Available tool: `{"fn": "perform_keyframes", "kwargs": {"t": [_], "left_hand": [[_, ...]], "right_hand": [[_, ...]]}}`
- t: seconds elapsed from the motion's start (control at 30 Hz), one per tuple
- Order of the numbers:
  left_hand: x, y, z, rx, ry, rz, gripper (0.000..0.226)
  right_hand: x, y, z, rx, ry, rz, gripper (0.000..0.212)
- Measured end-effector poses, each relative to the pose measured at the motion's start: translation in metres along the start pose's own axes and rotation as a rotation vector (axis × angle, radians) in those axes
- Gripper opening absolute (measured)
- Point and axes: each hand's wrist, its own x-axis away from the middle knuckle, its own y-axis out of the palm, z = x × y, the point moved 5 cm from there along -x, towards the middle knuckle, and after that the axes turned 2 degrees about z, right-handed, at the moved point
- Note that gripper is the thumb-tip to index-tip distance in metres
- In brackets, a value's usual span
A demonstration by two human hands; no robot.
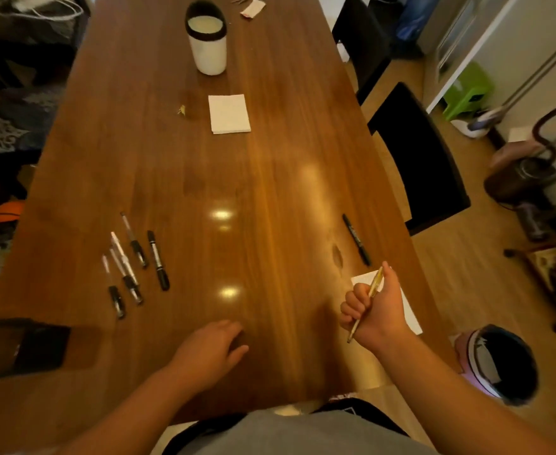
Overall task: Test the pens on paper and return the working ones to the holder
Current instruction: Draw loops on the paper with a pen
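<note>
My right hand (373, 310) grips a thin yellow pen (375, 284) in its curled fingers, above a white sheet of paper (409, 315) near the table's right edge. My left hand (209, 348) rests flat and relaxed on the wooden table (253, 178), holding nothing. Several pens (135, 262) lie in a loose row on the left side. A black marker (356, 239) lies alone just beyond the paper. The white holder with a black rim (207, 41) stands upright at the far end. A white notepad (229, 113) lies in front of it.
Two black chairs (417, 156) stand along the table's right side. A pink bin with a black liner (498, 362) sits on the floor at the right. A dark object (24, 346) lies at the near left table edge. A small scrap (181, 110) lies left of the notepad.
</note>
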Motion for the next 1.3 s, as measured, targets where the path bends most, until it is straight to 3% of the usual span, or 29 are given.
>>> {"fn": "perform_keyframes", "kwargs": {"t": [0.17, 0.43, 0.53, 0.63, 0.8, 0.93, 1.07, 1.3], "left_hand": [[-0.045, 0.029, 0.081, -0.056, 0.007, -0.026, 0.039], [-0.098, 0.072, 0.19, -0.02, -0.071, 0.091, 0.039], [-0.107, 0.088, 0.218, -0.066, -0.078, 0.139, 0.042], [-0.11, 0.1, 0.235, -0.123, -0.063, 0.156, 0.045], [-0.115, 0.112, 0.249, -0.171, -0.058, 0.135, 0.051], [-0.123, 0.117, 0.252, -0.19, -0.051, 0.119, 0.055], [-0.124, 0.118, 0.255, -0.193, -0.032, 0.117, 0.051], [-0.131, 0.122, 0.261, -0.164, 0.029, 0.116, 0.05]], "right_hand": [[-0.028, -0.056, -0.049, 0.062, 0.024, 0.035, 0.064], [-0.061, -0.117, -0.112, 0.139, 0.092, -0.028, 0.073], [-0.065, -0.124, -0.129, 0.224, 0.068, -0.048, 0.059], [-0.068, -0.125, -0.141, 0.475, -0.042, -0.036, 0.041], [-0.068, -0.119, -0.145, 0.982, -0.345, 0.019, 0.059], [-0.07, -0.105, -0.131, 1.017, -0.405, -0.174, 0.051], [-0.075, -0.092, -0.118, 1.259, -0.573, -0.29, 0.002], [-0.067, -0.072, -0.112, 1.344, -0.688, -0.337, 0.018]]}}
